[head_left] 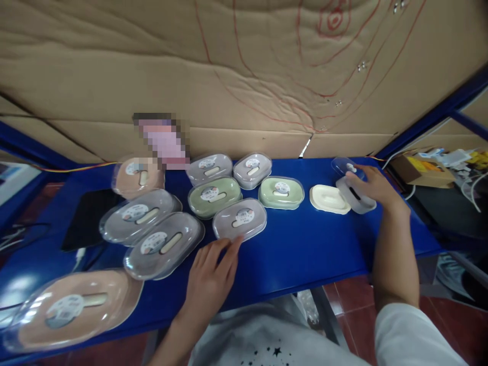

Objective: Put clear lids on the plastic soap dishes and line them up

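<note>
My left hand (213,269) reaches over the table's front edge, fingers extended. Its fingertips touch the near rim of a lilac oval plastic box (232,219) with a clear cover and a round label. On the right, my right hand (375,187) is closed on a pale translucent box part (360,201), tilted with a dark slot showing. Behind those fingers is a clear plastic cover (340,166), partly hidden. A cream oval piece (328,199) lies just left of this hand. Between the hands sits a green covered box (281,192).
More covered boxes stand left on the blue table (301,249), including peach ones (82,305) and a green one (215,197). A black tablet-like device (89,218) with a cable lies among them. Cardboard (247,96) walls the back; a cardboard carton (423,170) is far right.
</note>
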Demonstrator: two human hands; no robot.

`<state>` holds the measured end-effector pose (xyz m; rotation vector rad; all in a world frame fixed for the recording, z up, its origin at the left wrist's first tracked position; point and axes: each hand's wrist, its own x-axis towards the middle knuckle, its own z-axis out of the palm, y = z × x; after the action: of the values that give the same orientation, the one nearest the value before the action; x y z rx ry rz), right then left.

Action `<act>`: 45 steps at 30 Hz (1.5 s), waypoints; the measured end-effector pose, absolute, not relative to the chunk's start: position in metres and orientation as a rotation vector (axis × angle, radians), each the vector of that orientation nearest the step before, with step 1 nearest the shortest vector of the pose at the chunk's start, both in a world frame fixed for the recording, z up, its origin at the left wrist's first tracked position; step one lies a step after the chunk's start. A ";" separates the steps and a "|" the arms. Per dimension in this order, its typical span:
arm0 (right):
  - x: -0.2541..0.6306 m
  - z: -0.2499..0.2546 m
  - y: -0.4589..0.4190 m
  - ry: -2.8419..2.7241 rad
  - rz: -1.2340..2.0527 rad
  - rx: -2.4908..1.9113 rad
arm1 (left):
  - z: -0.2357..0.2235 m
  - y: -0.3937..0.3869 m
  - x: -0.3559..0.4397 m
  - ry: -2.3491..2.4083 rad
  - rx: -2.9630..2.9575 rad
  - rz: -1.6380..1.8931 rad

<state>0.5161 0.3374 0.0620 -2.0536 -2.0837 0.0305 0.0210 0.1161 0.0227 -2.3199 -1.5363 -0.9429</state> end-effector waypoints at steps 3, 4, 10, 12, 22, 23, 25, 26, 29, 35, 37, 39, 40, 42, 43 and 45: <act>0.518 0.062 0.321 -2.167 0.176 -2.091 | 0.025 0.117 0.024 -1.526 -2.334 -0.952; 0.520 0.062 0.318 -2.196 0.214 -2.089 | 0.025 0.117 0.025 -1.519 -2.345 -0.968; 0.482 0.095 0.292 -2.373 0.325 -1.652 | 0.031 0.112 0.024 -1.410 -2.529 -1.117; 0.440 0.107 0.267 -2.552 0.451 -1.284 | 0.033 0.107 0.024 -1.338 -2.602 -1.144; 0.315 0.087 0.203 -2.991 0.759 -0.434 | 0.028 0.105 0.035 -1.198 -2.962 -0.779; 0.327 0.091 0.212 -2.946 0.768 -0.474 | 0.027 0.105 0.035 -1.209 -2.974 -0.757; 0.361 0.100 0.231 -2.809 0.716 -0.691 | 0.026 0.101 0.034 -1.242 -2.973 -0.758; 0.382 0.103 0.240 -2.721 0.629 -0.897 | 0.026 0.098 0.031 -1.266 -2.961 -0.768; 0.445 0.093 0.254 -2.457 0.284 -1.600 | 0.028 0.084 0.018 -1.373 -2.883 -0.826; 0.468 0.041 0.204 -2.365 0.298 -1.737 | 0.029 0.054 -0.004 -1.557 -2.730 -1.165; 0.441 0.038 0.176 -2.416 0.329 -1.597 | 0.030 0.050 0.000 -1.595 -2.637 -1.300; 0.409 0.042 0.154 -2.496 0.356 -1.504 | 0.030 0.050 0.010 -1.578 -2.559 -1.361; 0.394 0.045 0.146 -2.534 0.388 -1.452 | 0.030 0.051 0.016 -1.561 -2.541 -1.356; 0.370 0.046 0.137 -2.564 0.481 -1.353 | 0.029 0.055 0.028 -1.525 -2.548 -1.291; 0.362 0.045 0.134 -2.541 0.539 -1.327 | 0.028 0.057 0.032 -1.506 -2.557 -1.256; 0.353 0.041 0.133 -2.421 0.641 -1.337 | 0.026 0.062 0.037 -1.499 -2.561 -1.212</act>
<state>0.3530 0.1328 0.0411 -1.3374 -2.4209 0.6411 0.0374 0.0618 0.0256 -2.5605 -1.4993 -1.2122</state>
